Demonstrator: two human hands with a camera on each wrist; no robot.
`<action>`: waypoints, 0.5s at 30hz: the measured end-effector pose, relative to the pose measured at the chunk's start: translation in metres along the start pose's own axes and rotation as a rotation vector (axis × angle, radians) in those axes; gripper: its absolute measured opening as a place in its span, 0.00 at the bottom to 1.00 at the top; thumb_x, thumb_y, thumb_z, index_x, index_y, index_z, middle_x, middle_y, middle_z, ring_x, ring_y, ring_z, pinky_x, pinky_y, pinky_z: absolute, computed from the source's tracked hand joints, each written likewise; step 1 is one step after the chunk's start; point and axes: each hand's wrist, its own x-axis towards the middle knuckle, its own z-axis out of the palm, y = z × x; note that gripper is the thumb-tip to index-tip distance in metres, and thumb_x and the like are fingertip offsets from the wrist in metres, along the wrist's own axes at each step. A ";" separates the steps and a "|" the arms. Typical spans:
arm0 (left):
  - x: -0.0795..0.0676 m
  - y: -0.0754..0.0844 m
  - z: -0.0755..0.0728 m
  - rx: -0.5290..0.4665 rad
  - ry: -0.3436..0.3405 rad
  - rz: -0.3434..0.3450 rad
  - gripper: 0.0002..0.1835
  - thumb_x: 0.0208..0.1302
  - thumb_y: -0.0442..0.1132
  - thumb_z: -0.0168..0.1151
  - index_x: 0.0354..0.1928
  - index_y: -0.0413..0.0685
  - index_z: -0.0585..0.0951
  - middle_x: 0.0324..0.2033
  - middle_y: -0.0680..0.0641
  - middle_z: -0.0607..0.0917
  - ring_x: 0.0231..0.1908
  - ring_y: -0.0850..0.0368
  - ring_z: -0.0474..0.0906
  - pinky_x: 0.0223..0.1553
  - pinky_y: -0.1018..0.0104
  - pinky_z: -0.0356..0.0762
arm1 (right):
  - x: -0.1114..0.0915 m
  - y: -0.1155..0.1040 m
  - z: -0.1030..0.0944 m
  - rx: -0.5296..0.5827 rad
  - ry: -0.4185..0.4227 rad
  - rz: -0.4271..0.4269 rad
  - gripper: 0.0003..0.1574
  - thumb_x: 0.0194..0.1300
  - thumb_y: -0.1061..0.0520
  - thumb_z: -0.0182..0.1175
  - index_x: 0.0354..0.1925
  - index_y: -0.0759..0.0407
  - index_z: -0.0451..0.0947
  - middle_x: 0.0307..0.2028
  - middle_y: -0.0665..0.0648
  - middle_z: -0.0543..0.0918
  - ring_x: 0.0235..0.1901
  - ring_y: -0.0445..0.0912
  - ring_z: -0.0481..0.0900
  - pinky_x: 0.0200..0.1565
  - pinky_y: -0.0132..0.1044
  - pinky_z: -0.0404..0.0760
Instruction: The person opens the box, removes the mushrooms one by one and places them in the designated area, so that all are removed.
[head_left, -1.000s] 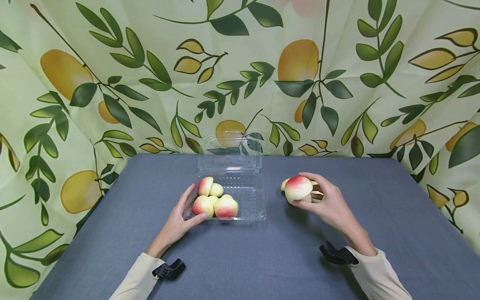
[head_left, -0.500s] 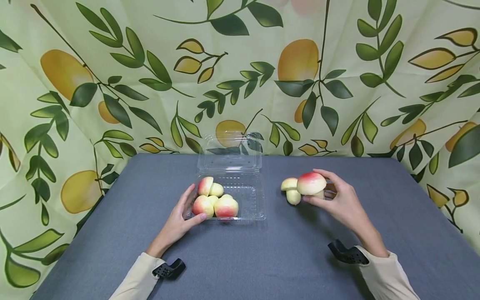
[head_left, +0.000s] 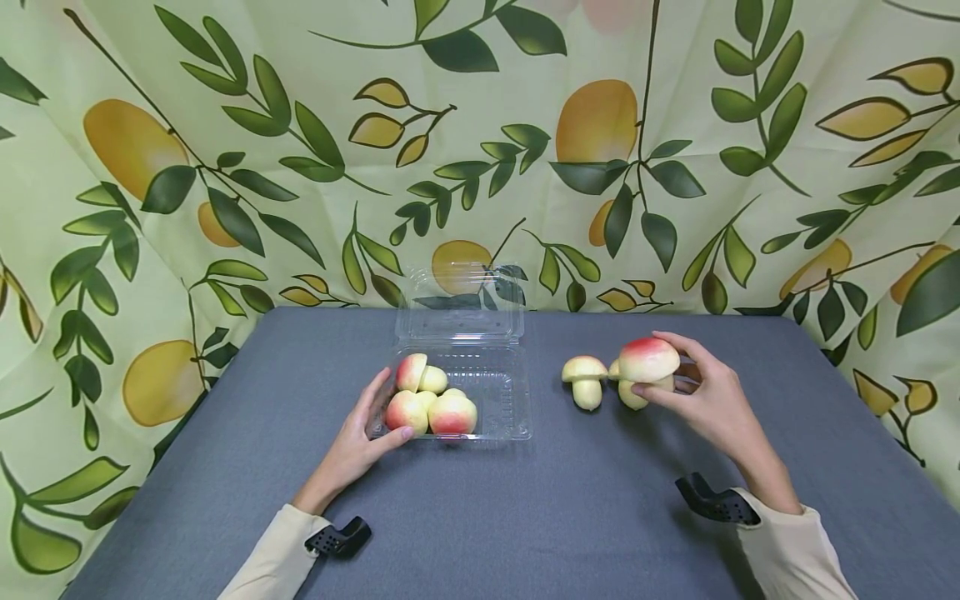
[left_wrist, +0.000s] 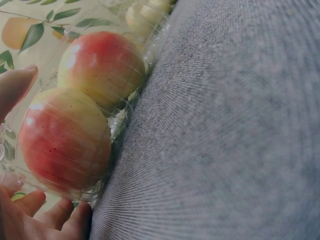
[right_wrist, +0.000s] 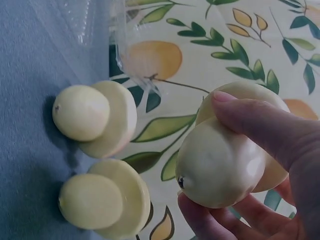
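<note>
Red-capped mushroom [head_left: 649, 360] pinched in the right hand [head_left: 708, 404], clear plastic box [head_left: 498, 400] well off to the left

On my head feed, the right thumb and fingers are clamped on the piece, red side up. The right wrist view shows its stem jutting toward that camera; I can't judge the exact tilt. Just left of those fingertips, a half-hidden mushroom [head_left: 632, 397] lies partly behind it; whether they touch, I can't tell. Farther left is a stem-forward mushroom [head_left: 585, 383], its stem pointing toward me. The box sits left of both, lid raised, well apart from the right fingers. My left hand [head_left: 358, 442] is nearer it, clasping a corner: thumb along the near edge, fingers round the outer side. Three mushrooms [head_left: 453, 414] sit inside, just right of those left fingers, leaving bare floor facing the right hand.
</note>
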 end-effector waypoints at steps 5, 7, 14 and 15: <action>0.000 0.000 0.000 -0.003 -0.002 0.002 0.49 0.62 0.29 0.66 0.78 0.38 0.46 0.75 0.30 0.53 0.75 0.32 0.50 0.60 0.88 0.59 | 0.000 0.005 -0.006 -0.020 0.021 0.024 0.48 0.52 0.58 0.77 0.68 0.57 0.68 0.52 0.60 0.77 0.38 0.19 0.76 0.39 0.14 0.76; 0.000 0.000 0.000 -0.003 -0.002 0.001 0.49 0.62 0.29 0.66 0.78 0.38 0.46 0.76 0.30 0.53 0.75 0.32 0.49 0.60 0.88 0.59 | 0.000 0.006 -0.009 -0.047 0.030 0.043 0.48 0.53 0.56 0.77 0.69 0.58 0.68 0.53 0.61 0.77 0.38 0.18 0.74 0.38 0.13 0.74; 0.000 0.000 0.000 0.001 -0.001 -0.001 0.49 0.62 0.29 0.66 0.78 0.38 0.47 0.75 0.30 0.54 0.75 0.32 0.50 0.60 0.88 0.59 | 0.000 0.016 -0.020 -0.125 0.039 0.120 0.50 0.54 0.50 0.76 0.70 0.58 0.66 0.57 0.68 0.76 0.36 0.17 0.68 0.36 0.16 0.69; 0.000 0.000 0.000 0.002 -0.001 -0.001 0.49 0.62 0.29 0.66 0.78 0.38 0.47 0.75 0.30 0.54 0.75 0.31 0.50 0.60 0.88 0.60 | 0.000 0.017 -0.021 -0.128 0.038 0.128 0.51 0.54 0.50 0.76 0.71 0.58 0.65 0.58 0.68 0.76 0.36 0.17 0.68 0.36 0.17 0.69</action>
